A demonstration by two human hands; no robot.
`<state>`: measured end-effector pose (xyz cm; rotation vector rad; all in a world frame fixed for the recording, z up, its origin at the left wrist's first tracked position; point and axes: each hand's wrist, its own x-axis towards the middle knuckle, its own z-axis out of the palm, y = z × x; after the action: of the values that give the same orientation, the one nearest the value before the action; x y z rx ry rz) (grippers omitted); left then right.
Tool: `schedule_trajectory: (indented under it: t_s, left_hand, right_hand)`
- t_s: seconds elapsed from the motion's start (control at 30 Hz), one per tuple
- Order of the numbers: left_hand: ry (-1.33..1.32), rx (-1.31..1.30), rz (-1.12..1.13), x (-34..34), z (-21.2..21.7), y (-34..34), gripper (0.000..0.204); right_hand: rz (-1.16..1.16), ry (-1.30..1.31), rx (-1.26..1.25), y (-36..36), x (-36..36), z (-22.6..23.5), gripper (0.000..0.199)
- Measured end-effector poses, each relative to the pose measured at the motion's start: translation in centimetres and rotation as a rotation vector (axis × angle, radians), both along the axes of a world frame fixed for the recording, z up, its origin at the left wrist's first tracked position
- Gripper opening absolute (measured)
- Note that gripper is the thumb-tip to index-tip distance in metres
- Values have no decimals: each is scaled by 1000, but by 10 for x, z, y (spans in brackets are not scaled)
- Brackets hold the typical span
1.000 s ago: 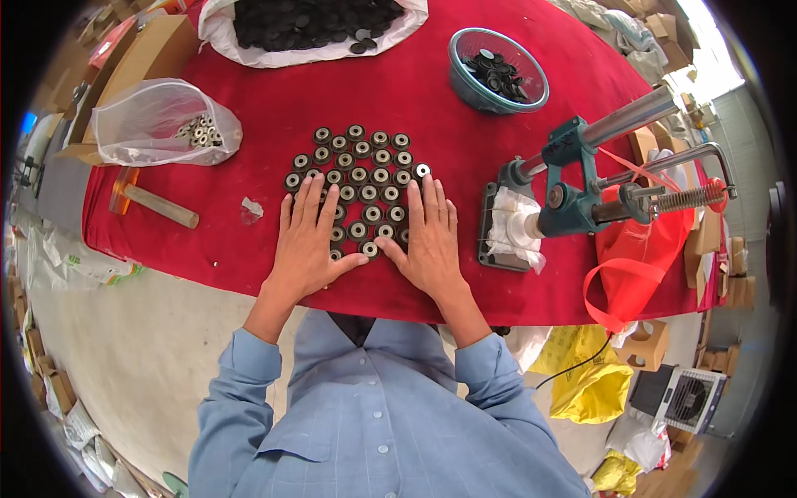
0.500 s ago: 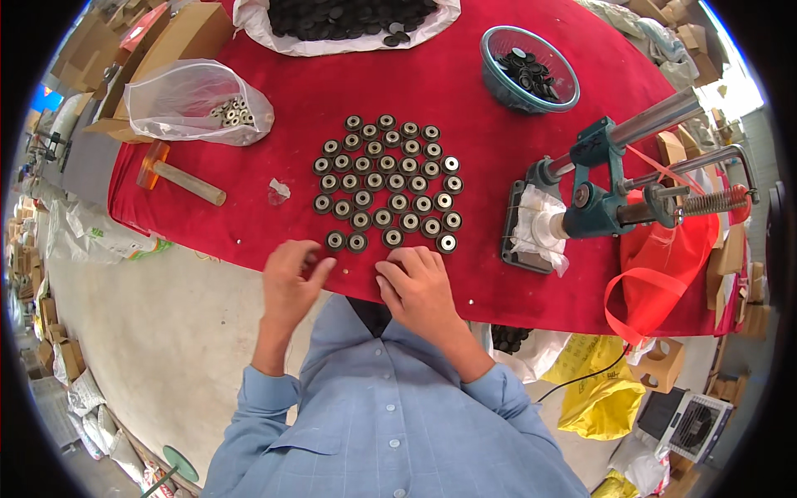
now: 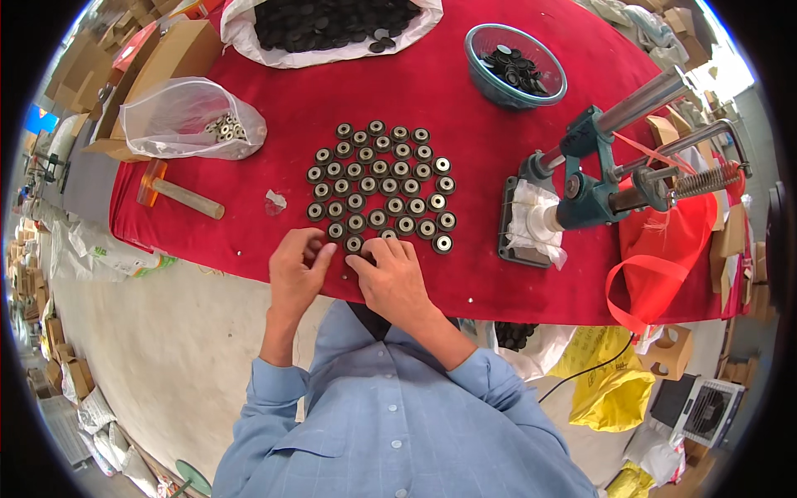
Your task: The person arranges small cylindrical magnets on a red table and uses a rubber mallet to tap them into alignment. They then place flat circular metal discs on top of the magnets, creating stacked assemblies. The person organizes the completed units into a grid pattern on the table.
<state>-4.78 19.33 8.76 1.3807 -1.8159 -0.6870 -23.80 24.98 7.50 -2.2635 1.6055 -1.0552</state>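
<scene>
- The round black discs with pale centres lie flat in close rows on the red-covered table, a little left of its middle and reaching to its near edge.
- The left hand sits at the near edge just below the lowest row, fingers curled inward; whether they pinch a disc I cannot tell, since the fingertips fold out of sight.
- The right hand lies just beside it, thumb and forefinger drawn together at the nearest disc; it seems to nip that piece, though the contact is too small to be sure.
- The discs look small, stiff and light, probably rubber with a metal core. They should slide easily on the cloth and will scatter if brushed. The rim, taken between thumb and forefinger, is the natural hold.
- At the far edge, a white sack of black discs and a blue bowl hold more black pieces.
- Toward the left edge lie a clear plastic bag with pale metal pieces and a mallet.
- Near the right edge stands a blue hand press, well apart from both hands.
</scene>
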Motion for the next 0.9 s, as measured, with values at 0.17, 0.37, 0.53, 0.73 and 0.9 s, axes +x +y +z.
schedule_trajectory:
  t_s: [0.17, 0.37, 0.53, 0.73, 0.9]
  left_hand:
    - [-42, -119, 366, 75, -3, -36, 19]
    - [-356, 7, 797, 185, -6, -127, 65]
    - [-463, 131, 956, 223, -22, -204, 88]
    - [89, 179, 765, 348, -42, -225, 57]
    - [635, 295, 638, 279, -11, -158, 32]
  right_hand:
    - [3, -56, 8, 7, -4, -4, 28]
    - [-192, 91, -104, -8, -17, 8, 33]
    - [-201, 163, -86, -23, -21, 3, 34]
    - [-97, 35, -83, -4, -23, 15, 35]
    - [-107, 86, 16, 14, -35, 1, 35]
